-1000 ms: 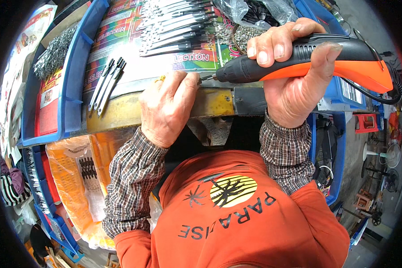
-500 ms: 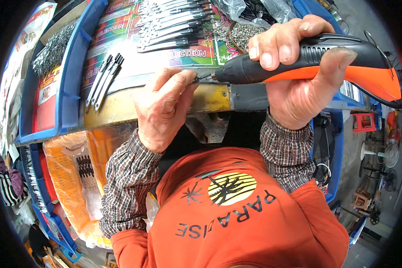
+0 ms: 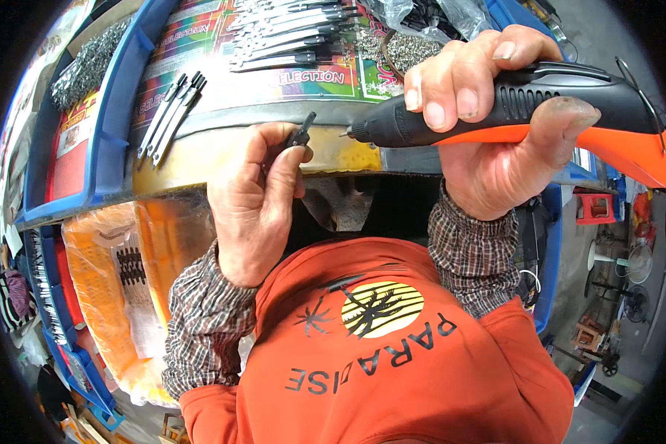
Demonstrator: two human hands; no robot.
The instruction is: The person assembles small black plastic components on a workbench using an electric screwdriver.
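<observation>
My left hand (image 3: pixel 248 203) pinches a small black part (image 3: pixel 301 138) between thumb and fingers, over the front edge of the bench. A thin black end of it sticks up past the fingertips; the fingers hide the rest. My right hand (image 3: pixel 481 159) is wrapped round a black and orange electric screwdriver (image 3: pixel 518 100), thumb resting along its near side. Its bit points left, a short gap from the black part. Several slim black and silver pieces (image 3: pixel 176 122) lie on the bench left of my left hand.
More such slim pieces (image 3: pixel 281 41) are lined up at the back of the bench, with a heap of small screws (image 3: pixel 411 53) to their right. A blue tray (image 3: pixel 111 159) borders the left side. Below it stands an orange plastic-wrapped crate (image 3: pixel 103 296).
My left hand has drawn left and slightly nearer me with the black part, tipping it upright. Bit and part, together before, are now apart. The screwdriver has shifted slightly.
</observation>
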